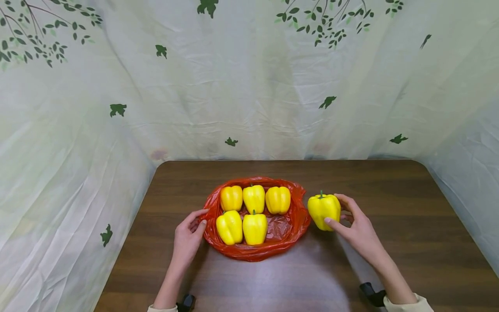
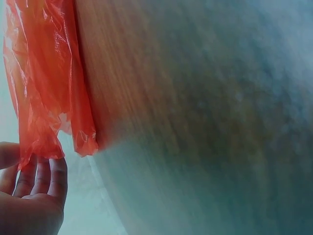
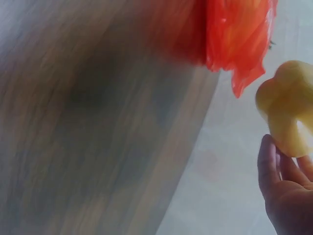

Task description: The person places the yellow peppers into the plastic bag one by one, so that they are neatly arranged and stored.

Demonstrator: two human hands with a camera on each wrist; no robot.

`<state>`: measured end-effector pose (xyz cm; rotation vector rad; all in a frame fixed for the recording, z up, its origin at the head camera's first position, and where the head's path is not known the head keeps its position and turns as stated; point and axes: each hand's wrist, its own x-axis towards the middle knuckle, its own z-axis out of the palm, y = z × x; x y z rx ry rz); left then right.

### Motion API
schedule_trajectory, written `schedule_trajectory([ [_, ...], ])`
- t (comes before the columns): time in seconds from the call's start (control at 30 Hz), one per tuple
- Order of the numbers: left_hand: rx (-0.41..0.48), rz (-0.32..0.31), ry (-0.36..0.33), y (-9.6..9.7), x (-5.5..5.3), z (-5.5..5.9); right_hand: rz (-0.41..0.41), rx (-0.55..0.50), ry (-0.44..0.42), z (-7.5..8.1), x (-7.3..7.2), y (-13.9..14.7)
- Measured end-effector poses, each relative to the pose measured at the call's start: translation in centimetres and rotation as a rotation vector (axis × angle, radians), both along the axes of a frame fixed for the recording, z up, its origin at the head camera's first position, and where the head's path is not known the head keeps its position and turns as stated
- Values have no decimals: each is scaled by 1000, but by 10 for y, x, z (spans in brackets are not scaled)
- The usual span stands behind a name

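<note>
A red plastic bag [image 1: 278, 228] lies on the table with its mouth spread wide and its rim rolled into an oval. Several yellow bell peppers [image 1: 255, 229] sit inside it in two rows, with bare bag at the front right. My left hand [image 1: 187, 238] pinches the bag's left rim between thumb and fingers, as the left wrist view also shows. To the right of the bag, my right hand [image 1: 360, 232] holds another yellow bell pepper [image 1: 323, 210], its green stem up. That pepper is close beside the right rim; its lobed underside faces the right wrist camera.
The brown wooden table [image 1: 409, 208] extends on both sides of the bag and has rounded back corners. A pale curtain [image 1: 249, 95] printed with green leaves hangs behind and beside it. Dark straps [image 1: 372, 295] circle both wrists.
</note>
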<state>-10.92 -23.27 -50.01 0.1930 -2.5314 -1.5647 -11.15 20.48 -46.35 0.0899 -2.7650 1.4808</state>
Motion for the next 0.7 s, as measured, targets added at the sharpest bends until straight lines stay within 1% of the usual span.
schedule_trajectory([
  [0.23,-5,1,-1,1,-1,0,37,-56,-41,5,2,-14],
  [0.5,4,2,-4,2,-1,2,89,-99,-33,8,0,-30],
  [0.7,9,4,-11,2,-1,1,104,-115,-37,6,1,-40],
])
